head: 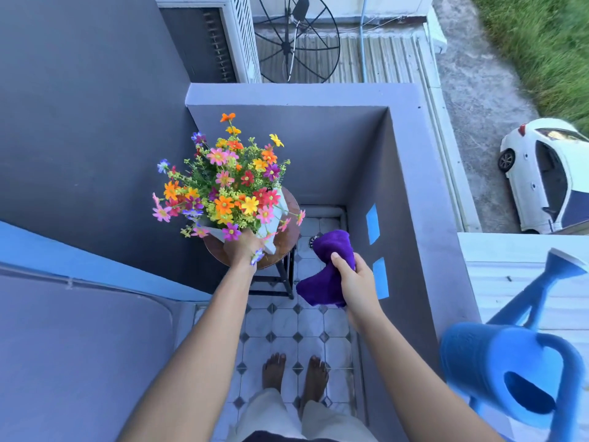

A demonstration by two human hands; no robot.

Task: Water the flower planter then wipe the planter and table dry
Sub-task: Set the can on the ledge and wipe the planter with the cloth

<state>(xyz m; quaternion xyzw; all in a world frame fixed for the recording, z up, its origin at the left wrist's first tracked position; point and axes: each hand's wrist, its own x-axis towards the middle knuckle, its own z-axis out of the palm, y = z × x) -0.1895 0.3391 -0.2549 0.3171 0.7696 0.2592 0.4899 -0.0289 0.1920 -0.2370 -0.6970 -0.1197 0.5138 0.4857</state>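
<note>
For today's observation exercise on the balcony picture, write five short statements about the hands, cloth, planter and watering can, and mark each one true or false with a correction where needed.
1. The right hand grips a purple cloth. True.
2. The left hand holds the blue watering can. False: it rests on the white flower planter; the can sits on the balcony wall at the right.
3. The planter stands on a round wooden table. True.
4. The cloth is pressed against the tabletop. False: it is held in the air beside the table, above the tiled floor.
5. The person wears shoes. False: the feet are bare.
</note>
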